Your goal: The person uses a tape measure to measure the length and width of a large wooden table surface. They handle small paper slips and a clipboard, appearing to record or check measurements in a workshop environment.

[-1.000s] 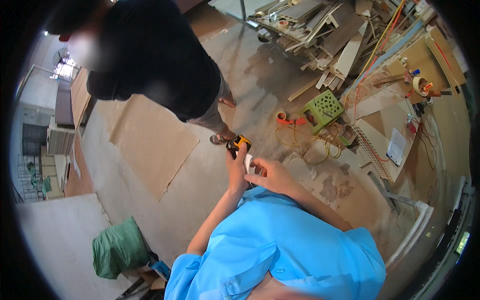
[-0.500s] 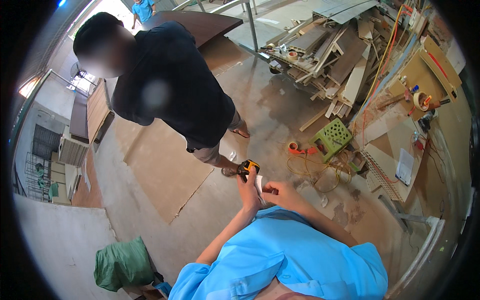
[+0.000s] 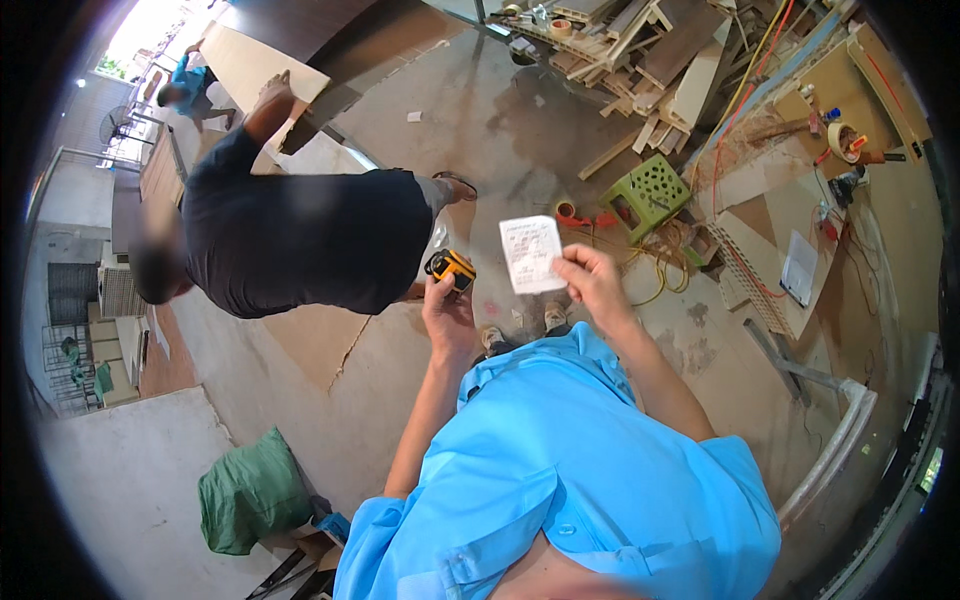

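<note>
My left hand (image 3: 446, 312) is closed around a yellow and black tape measure (image 3: 452, 269), held up in front of me. To its right, my right hand (image 3: 594, 281) pinches the lower right edge of a small white sheet of paper (image 3: 531, 255) with handwriting on it. The paper faces me, nearly upright and apart from the tape measure. Just left of my left hand, a person in a dark shirt (image 3: 310, 240) bends over with one arm stretched toward a board (image 3: 255, 70).
Offcuts of board (image 3: 680, 50) lie heaped at the far right. A green plastic stool (image 3: 655, 198) stands by an orange tape roll and yellow hose (image 3: 660, 285). A green sack (image 3: 255, 492) sits lower left, a metal rail (image 3: 840, 440) lower right. Another person (image 3: 190, 92) is far left.
My hands have moved apart; the right one now holds the paper up and spread out. The person in the dark shirt has bent over and reached out. A pale board has come into view.
</note>
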Demonstrator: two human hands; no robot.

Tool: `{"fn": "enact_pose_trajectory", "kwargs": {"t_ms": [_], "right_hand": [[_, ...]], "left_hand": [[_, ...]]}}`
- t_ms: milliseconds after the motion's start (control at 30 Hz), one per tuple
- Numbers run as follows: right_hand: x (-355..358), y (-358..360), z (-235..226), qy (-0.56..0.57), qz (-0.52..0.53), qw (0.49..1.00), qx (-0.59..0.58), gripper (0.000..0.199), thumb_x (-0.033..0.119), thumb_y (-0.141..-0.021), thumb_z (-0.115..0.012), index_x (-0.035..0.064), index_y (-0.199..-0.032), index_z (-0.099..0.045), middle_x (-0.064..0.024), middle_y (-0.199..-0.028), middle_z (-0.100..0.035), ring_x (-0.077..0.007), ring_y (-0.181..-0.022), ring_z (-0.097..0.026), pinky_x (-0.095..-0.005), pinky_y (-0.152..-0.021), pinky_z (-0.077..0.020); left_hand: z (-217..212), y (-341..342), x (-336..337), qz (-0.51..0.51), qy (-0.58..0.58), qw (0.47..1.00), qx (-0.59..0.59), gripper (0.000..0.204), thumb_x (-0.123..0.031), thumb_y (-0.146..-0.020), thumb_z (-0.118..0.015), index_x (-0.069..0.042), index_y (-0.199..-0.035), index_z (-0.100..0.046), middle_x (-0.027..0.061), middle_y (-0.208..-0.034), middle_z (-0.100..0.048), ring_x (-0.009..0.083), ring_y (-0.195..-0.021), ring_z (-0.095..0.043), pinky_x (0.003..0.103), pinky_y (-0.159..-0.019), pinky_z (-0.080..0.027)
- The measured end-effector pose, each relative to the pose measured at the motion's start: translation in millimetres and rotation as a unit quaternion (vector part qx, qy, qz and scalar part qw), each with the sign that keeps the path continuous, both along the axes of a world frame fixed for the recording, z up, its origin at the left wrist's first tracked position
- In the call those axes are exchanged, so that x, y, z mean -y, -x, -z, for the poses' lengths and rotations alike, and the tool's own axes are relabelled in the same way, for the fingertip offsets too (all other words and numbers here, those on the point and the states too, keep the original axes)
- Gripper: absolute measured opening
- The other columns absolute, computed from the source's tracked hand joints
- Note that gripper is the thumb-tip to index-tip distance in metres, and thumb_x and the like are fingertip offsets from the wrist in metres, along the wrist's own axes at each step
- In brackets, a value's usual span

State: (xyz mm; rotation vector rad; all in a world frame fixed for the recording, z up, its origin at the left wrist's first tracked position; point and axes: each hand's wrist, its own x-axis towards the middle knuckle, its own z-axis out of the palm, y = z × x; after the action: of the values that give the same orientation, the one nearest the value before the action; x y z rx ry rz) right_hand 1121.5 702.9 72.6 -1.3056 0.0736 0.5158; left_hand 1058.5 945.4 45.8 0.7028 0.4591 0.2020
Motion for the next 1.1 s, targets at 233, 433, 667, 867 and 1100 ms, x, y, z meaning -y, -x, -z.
{"fn": "enact_pose_trajectory", "kwargs": {"t_ms": [233, 433, 667, 867, 1100], "right_hand": [[23, -10, -6, -0.046, 0.058, 0.997, -0.017, 0.014, 0.018, -0.099, -0.072, 0.0043, -0.1, -0.072, 0.0029, -0.079, -0.065, -0.0011, -0.059, -0.049, -0.0182, -0.051, -0.0366], [31, -8, -1, -0.055, 0.057, 0.997, -0.019, 0.013, 0.017, -0.099, -0.071, 0.0042, -0.1, -0.072, 0.0023, -0.08, -0.066, -0.0013, -0.059, -0.049, -0.0179, -0.052, -0.0366], [42, -3, 1, -0.061, 0.041, 0.997, -0.018, 0.013, 0.017, -0.097, -0.072, 0.0039, -0.099, -0.072, 0.0025, -0.08, -0.066, -0.0011, -0.058, -0.047, -0.0183, -0.052, -0.0356], [53, 2, 1, -0.058, 0.045, 0.997, -0.017, 0.013, 0.017, -0.097, -0.072, 0.0037, -0.101, -0.072, 0.0027, -0.08, -0.066, -0.0003, -0.057, -0.046, -0.0177, -0.051, -0.0347], [58, 8, 1, -0.069, 0.056, 0.995, -0.041, 0.014, 0.017, -0.097, -0.072, 0.0032, -0.102, -0.073, 0.0026, -0.08, -0.066, 0.0005, -0.055, -0.045, -0.0171, -0.048, -0.0334]], "left_hand": [[-26, 22, -4, 0.168, 0.088, 0.981, 0.027, 0.04, -0.038, -0.099, -0.066, -0.016, -0.131, -0.059, 0.0142, -0.13, -0.064, 0.0356, -0.128, -0.06, 0.051, -0.106, -0.053], [-15, 24, 23, 0.277, 0.048, 0.958, -0.056, 0.022, -0.027, -0.105, -0.065, -0.009, -0.117, -0.064, 0.0071, -0.102, -0.068, 0.0199, -0.098, -0.067, 0.038, -0.09, -0.058], [-17, 18, 60, 0.291, -0.099, 0.948, -0.083, 0.028, -0.016, -0.103, -0.066, -0.004, -0.128, -0.065, 0.008, -0.106, -0.072, 0.0164, -0.097, -0.069, 0.033, -0.087, -0.058], [-27, 14, 73, 0.293, -0.161, 0.94, -0.069, 0.025, -0.01, -0.101, -0.067, 0.001, -0.124, -0.07, 0.0073, -0.109, -0.074, 0.0127, -0.098, -0.068, 0.028, -0.09, -0.054], [-32, 14, 80, 0.295, -0.19, 0.934, -0.07, 0.025, -0.007, -0.099, -0.068, 0.0, -0.123, -0.071, 0.0046, -0.107, -0.073, 0.0104, -0.095, -0.066, 0.026, -0.088, -0.053]]}}
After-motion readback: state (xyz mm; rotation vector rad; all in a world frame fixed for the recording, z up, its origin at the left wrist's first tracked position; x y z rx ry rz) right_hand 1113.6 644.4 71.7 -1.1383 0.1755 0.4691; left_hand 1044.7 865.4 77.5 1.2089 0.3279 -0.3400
